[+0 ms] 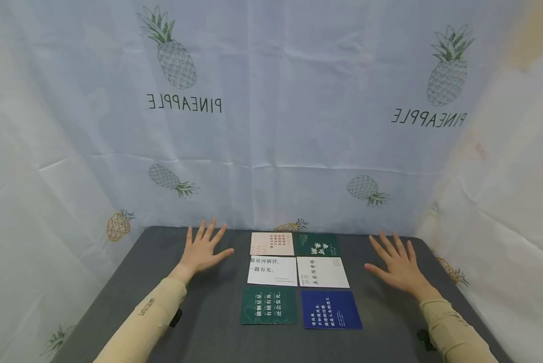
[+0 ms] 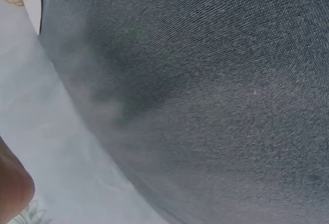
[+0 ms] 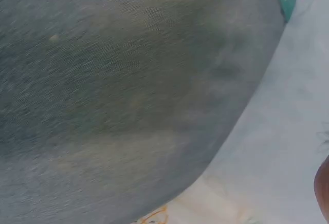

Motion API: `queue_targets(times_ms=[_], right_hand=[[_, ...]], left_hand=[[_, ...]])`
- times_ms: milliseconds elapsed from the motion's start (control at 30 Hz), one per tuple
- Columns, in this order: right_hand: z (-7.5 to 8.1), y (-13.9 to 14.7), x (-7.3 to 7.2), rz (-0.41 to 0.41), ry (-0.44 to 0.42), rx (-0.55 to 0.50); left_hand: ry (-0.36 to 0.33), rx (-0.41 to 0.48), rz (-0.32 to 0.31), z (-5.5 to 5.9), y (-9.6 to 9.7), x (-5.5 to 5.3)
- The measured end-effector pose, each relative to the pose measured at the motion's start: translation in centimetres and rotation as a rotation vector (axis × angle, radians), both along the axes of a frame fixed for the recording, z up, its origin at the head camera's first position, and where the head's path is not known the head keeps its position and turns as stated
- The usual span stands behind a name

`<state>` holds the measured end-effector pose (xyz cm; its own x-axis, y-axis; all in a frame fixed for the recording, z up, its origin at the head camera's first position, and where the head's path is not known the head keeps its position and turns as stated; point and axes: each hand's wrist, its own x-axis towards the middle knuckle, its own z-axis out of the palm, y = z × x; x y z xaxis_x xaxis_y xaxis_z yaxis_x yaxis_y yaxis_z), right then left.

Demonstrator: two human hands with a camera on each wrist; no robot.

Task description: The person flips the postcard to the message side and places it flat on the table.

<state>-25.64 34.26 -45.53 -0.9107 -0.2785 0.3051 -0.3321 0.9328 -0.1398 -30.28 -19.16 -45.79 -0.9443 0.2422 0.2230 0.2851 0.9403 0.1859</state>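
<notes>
Several printed cards lie flat in two columns at the middle of the dark table. At the back are a pale pink card [image 1: 272, 244] and a dark green card [image 1: 317, 245]. Two white cards, the left one [image 1: 272, 271] and the right one [image 1: 323, 272], make up the middle row. In front lie a green card [image 1: 269, 305] and a blue card [image 1: 332, 309]. My left hand [image 1: 201, 254] is left of the cards with its fingers spread, holding nothing. To their right, my right hand [image 1: 398, 267] has its fingers spread too and touches no card.
The dark grey table [image 1: 217, 338] is enclosed by a white curtain [image 1: 271, 126] printed with pineapples at the back and sides. Beige sleeves [image 1: 139, 322] cover both forearms. A small black piece [image 1: 176, 317] shows under the left wrist.
</notes>
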Motion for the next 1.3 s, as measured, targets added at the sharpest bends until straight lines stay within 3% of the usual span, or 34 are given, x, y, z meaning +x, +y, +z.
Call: queue_targets(times_ms=[300, 567, 700, 900, 1033, 1167, 1300], right_hand=[[2.5, -2.7, -1.7, 0.054, 0.094, 0.009], [6.4, -8.4, -5.2, 0.135, 0.147, -0.021], [6.8, -11.6, -6.8, 0.115, 0.118, -0.099], [5.3, -15.4, -8.6, 0.050, 0.024, -0.240], [4.2, -17.4, -9.3, -0.026, -0.062, -0.418], [2.6, -18.9, -9.5, -0.113, -0.133, -0.614], [0.7, -20.0, -9.2, -0.179, -0.231, -0.741]], left_hand=[[0.112, 0.047, -0.040, 2.0, 1.3, -0.6], [0.042, 0.190, 0.011, 4.8, 3.8, -2.6], [0.026, 0.281, 0.046, 5.5, 5.3, -3.7], [0.037, 0.339, 0.102, 5.1, 7.3, -4.8], [0.025, 0.391, 0.144, 4.4, 8.3, -5.1], [-0.029, 0.487, 0.204, 2.9, 9.1, -5.2], [-0.121, 0.588, 0.221, 1.0, 9.8, -5.0]])
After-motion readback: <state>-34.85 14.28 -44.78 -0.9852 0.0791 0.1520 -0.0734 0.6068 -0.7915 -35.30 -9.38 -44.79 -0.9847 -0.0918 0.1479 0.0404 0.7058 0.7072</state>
